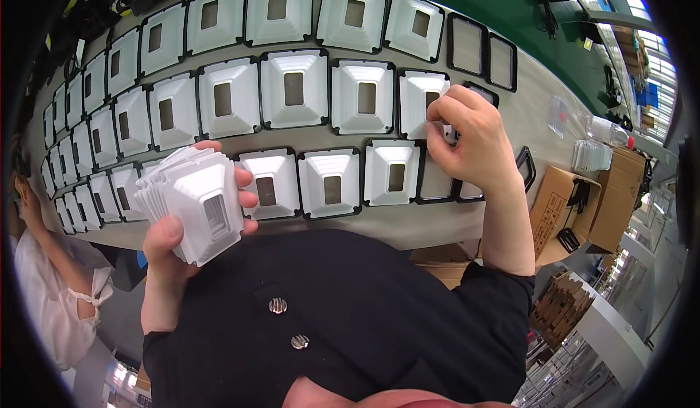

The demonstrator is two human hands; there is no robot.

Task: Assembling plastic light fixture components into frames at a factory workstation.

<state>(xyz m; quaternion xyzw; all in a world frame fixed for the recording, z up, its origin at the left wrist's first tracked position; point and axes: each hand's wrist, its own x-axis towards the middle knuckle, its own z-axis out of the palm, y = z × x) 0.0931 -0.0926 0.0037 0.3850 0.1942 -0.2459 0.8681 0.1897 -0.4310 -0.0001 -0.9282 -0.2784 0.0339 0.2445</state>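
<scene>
My left hand (171, 240) grips a stack of white stepped plastic reflectors (204, 207), nested together, each with a rectangular opening. Thumb in front and fingers behind, it keeps the stack tilted above the table's near edge. On the right, my right hand (470, 131) is closed, its curled fingers and thumb at the raised middle of a white reflector (413, 102) lying in a black frame. The hand hides that reflector's right side. Just beyond the hand, another black frame (485, 94) is partly covered. Below it lie bare black frames (437, 183) in the near row.
Three rows of black frames with white reflectors (294, 87) span the grey table (536, 116). Bare black frames (467, 43) end the far row. At right are an open cardboard box (558, 211), a clear bottle (609, 132) and another person's arm (44, 226) at far left.
</scene>
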